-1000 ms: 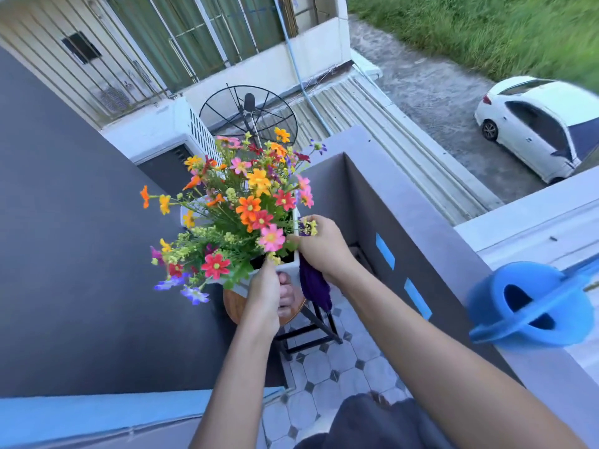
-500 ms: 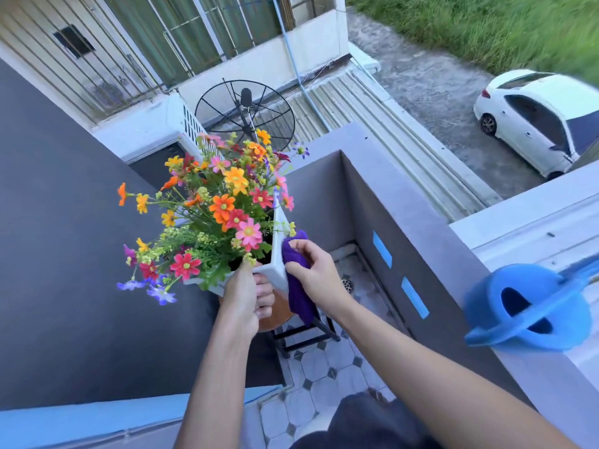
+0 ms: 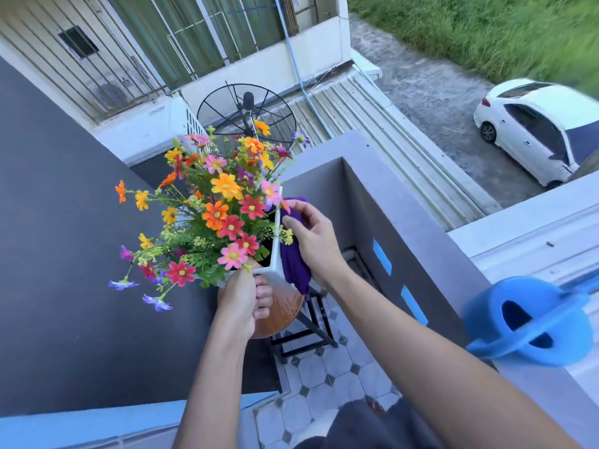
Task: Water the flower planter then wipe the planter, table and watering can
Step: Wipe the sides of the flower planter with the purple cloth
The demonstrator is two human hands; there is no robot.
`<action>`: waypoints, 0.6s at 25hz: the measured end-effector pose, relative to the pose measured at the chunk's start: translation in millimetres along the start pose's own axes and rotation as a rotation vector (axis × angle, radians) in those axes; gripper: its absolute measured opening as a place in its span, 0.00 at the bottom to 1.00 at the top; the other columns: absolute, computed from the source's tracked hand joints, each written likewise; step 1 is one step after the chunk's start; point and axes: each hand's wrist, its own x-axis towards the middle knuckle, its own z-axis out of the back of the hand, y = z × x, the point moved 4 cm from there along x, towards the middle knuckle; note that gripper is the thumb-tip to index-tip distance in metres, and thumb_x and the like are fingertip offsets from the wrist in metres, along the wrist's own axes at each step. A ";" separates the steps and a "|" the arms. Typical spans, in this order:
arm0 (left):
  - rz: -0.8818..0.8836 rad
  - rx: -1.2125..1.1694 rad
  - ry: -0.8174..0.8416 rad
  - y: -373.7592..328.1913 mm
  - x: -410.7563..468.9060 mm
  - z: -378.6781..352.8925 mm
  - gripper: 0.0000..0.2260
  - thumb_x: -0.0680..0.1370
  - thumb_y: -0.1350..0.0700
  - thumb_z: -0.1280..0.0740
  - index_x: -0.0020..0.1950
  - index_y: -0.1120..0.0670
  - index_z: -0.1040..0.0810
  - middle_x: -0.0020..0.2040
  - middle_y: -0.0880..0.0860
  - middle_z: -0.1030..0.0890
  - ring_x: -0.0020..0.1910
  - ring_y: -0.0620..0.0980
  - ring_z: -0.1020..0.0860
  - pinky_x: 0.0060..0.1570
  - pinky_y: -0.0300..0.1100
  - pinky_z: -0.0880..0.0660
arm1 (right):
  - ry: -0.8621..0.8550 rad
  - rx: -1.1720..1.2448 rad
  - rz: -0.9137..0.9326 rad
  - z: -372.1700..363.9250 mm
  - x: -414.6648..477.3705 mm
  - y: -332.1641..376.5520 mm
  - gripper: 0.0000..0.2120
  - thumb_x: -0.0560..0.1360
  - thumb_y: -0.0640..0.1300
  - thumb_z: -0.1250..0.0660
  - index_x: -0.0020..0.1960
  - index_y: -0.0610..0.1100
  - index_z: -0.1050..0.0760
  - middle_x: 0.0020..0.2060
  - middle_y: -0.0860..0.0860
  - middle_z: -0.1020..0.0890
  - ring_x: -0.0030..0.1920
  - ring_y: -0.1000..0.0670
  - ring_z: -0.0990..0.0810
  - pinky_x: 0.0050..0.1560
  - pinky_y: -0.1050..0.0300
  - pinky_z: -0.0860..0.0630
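Note:
A white square planter (image 3: 276, 254) full of orange, red, pink and yellow flowers (image 3: 223, 209) is tilted to the left above a small round wooden table (image 3: 282, 314). My left hand (image 3: 241, 299) grips the planter's near corner. My right hand (image 3: 311, 236) presses a purple cloth (image 3: 293, 264) flat against the planter's right side wall. The blue watering can (image 3: 525, 325) sits on top of the grey balcony wall at the right, apart from both hands.
The grey balcony wall (image 3: 398, 222) runs along the right and a dark wall (image 3: 64, 254) along the left. The table's black metal legs (image 3: 311, 332) stand on white tiled floor. Beyond the wall are a satellite dish (image 3: 246, 115), a roof and a white car (image 3: 538, 131).
The planter has tilted further left. My right hand has slid the purple cloth up along the planter's right wall, from the lower side towards the rim.

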 end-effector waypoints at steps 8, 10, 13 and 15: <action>-0.035 -0.057 0.011 -6.3 4.3 20.3 0.19 0.81 0.53 0.51 0.29 0.50 0.42 0.21 0.46 0.41 0.18 0.43 0.46 0.24 0.38 0.51 | -0.048 -0.281 -0.079 -2.2 24.7 -45.1 0.09 0.76 0.37 0.34 0.55 0.46 0.20 0.48 0.53 0.16 0.46 0.54 0.21 0.53 0.52 0.22; -0.027 -0.065 -0.002 -9.9 11.5 30.1 0.17 0.80 0.54 0.51 0.30 0.50 0.43 0.22 0.46 0.42 0.18 0.43 0.46 0.26 0.39 0.52 | -0.042 -0.279 -0.117 -9.4 19.1 -63.8 0.09 0.76 0.39 0.33 0.54 0.48 0.20 0.47 0.53 0.17 0.45 0.53 0.21 0.54 0.49 0.21; -0.030 -0.081 0.006 -21.0 28.2 46.1 0.17 0.80 0.55 0.49 0.31 0.50 0.42 0.22 0.46 0.42 0.18 0.43 0.46 0.27 0.39 0.52 | -0.040 -0.235 -0.196 -21.4 20.7 -85.1 0.09 0.77 0.37 0.34 0.55 0.47 0.21 0.47 0.50 0.17 0.42 0.51 0.20 0.44 0.53 0.20; -0.042 -0.103 0.023 -32.8 42.2 57.7 0.17 0.80 0.55 0.48 0.30 0.50 0.42 0.21 0.46 0.41 0.18 0.43 0.45 0.26 0.39 0.51 | -0.051 -0.219 -0.250 -26.6 28.0 -99.5 0.10 0.78 0.36 0.34 0.56 0.47 0.21 0.48 0.46 0.17 0.42 0.48 0.19 0.41 0.52 0.19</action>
